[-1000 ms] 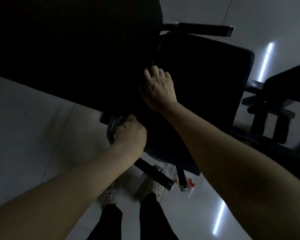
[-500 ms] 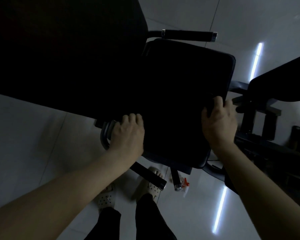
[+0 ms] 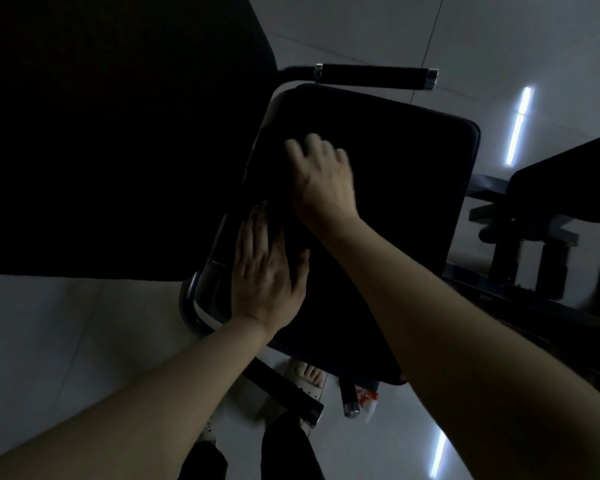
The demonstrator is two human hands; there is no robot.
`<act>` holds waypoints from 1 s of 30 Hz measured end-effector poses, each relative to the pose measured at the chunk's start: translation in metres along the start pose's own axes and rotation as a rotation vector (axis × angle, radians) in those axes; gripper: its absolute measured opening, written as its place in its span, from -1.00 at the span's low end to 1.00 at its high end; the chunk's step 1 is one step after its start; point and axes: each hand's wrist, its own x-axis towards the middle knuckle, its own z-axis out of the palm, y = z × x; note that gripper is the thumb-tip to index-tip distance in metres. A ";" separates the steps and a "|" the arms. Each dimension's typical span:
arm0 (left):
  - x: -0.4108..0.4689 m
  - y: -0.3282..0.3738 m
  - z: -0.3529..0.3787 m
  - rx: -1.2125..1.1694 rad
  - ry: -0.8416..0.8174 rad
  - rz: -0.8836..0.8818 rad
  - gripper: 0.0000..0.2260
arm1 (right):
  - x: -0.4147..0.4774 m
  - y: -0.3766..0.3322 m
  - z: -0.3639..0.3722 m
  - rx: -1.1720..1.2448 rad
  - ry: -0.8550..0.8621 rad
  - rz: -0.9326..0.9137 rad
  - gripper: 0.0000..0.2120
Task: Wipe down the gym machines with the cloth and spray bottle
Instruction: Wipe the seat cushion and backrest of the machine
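Observation:
The black seat pad [image 3: 413, 202] of a gym machine fills the middle of the head view. My right hand [image 3: 323, 181] presses down on its left half, blurred, with a dark cloth [image 3: 274, 202] bunched under the palm and barely distinguishable from the pad. My left hand [image 3: 267, 278] lies flat on the pad's near-left edge with fingers straight, their tips hidden under the dark fold. The spray bottle [image 3: 368, 398], clear with a red trigger, sits on the floor below the seat's front edge.
A large black back pad [image 3: 101, 133] covers the upper left. Padded handles stick out beyond the seat [image 3: 374, 77] and below it [image 3: 284, 389]. Another dark machine [image 3: 551, 202] stands at the right. My feet in slippers [image 3: 309, 375] are on glossy grey tiles.
My right hand swept from the seat's right edge back across to its left half. My left hand let go of the side frame bar and now lies flat on the pad.

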 end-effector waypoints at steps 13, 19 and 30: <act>0.002 -0.002 0.001 0.002 -0.024 -0.017 -0.36 | -0.087 0.116 -0.042 -0.011 0.157 0.559 -0.77; 0.003 -0.002 0.002 0.036 -0.041 -0.026 -0.34 | 0.009 0.029 -0.013 0.022 0.045 0.326 -0.74; 0.003 -0.003 0.002 0.030 -0.056 -0.030 -0.35 | 0.117 0.041 0.001 -0.030 -0.019 0.026 -0.56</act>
